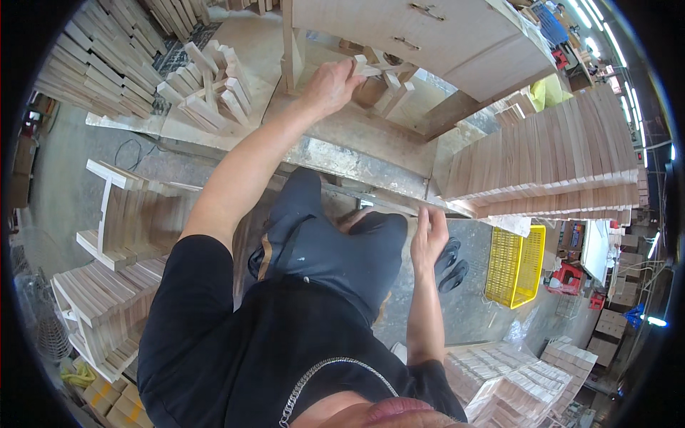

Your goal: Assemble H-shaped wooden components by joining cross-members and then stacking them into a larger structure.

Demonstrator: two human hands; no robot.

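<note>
My left hand [330, 88] reaches over the wooden bench, its fingers closed on the end of a short pale wooden piece [358, 66]. Past the hand, a few more wooden pieces [397, 97] lie crossed under a wooden panel cabinet [421, 36]. How these pieces meet is partly hidden by my fingers. My right hand [429, 235] hangs at the bench's front edge, beside the near corner of a tall stack of wooden boards [542, 153]. Its fingers point up, loosely apart, and nothing shows in them.
Loose wooden blocks [214, 89] stand on the bench at left, before piled wooden strips [100, 64]. Stacked wooden frames [135, 221] rise beside my left arm. A yellow plastic crate [515, 265] and black sandals [451, 265] are on the floor at right. More wood stacks [499, 378] stand lower right.
</note>
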